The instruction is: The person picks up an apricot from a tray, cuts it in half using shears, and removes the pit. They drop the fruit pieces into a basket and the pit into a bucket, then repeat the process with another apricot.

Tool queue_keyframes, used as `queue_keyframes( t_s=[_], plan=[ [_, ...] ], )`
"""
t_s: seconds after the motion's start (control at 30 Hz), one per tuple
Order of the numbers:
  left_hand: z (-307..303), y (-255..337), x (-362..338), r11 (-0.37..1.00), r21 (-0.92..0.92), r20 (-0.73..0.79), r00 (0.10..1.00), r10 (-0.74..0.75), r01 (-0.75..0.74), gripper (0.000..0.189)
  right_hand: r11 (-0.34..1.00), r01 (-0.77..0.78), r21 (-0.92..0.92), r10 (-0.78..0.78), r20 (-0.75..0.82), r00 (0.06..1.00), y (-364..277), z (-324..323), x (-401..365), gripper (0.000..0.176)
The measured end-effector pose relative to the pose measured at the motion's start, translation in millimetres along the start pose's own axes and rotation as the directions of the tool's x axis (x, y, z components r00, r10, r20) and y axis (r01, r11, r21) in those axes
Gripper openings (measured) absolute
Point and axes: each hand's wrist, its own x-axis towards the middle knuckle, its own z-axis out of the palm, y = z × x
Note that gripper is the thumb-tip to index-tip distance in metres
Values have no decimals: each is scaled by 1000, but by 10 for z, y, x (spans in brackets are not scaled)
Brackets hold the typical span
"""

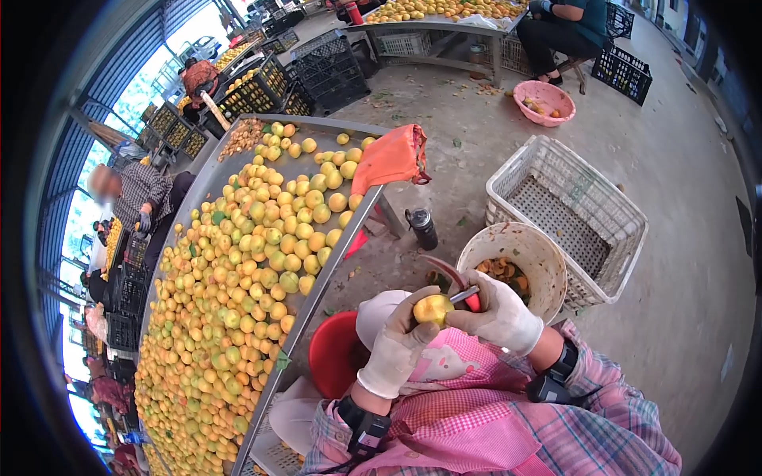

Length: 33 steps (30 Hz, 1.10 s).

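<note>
My left hand (399, 347), in a pale work glove, holds a yellow apricot (432, 310) over my lap. My right hand (503, 318), also gloved, is closed around a red-handled knife (471, 301). A short metal part by the handle reaches to the apricot, and a dark curved blade seems to extend up and left; the tool's exact shape is hard to make out. Just beyond my hands stands a white bucket (551, 262) with orange fruit pieces and scraps inside. To my left, a sloping metal table (311, 308) carries a large heap of apricots (230, 317).
A white plastic crate (627, 262) stands behind the bucket. An orange cloth (390, 161) hangs on the table corner, near a black bottle (421, 228). Beside my legs is a red tub (329, 357). Farther off are a pink basin (544, 103), black crates (329, 75) and people seated at other tables.
</note>
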Motion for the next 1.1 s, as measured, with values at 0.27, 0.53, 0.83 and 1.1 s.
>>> queue_keyframes(
  t_s=[0.27,0.53,0.83,1.1],
  plan=[
    [-67,54,-59,944,326,26,998,-53,41,60,942,-34,-334,73,103,992,-66,31,16,22],
    [-108,91,-91,986,164,-45,998,34,-26,61,985,-80,151,112,-220,969,88,184,187,16],
    [-633,223,-349,883,-438,-187,978,96,-170,58,992,-121,21,117,129,985,-94,474,367,42],
    [-1024,569,-893,774,-478,-412,884,220,-416,60,888,383,-254,-341,194,920,-300,1399,774,42]
  ],
)
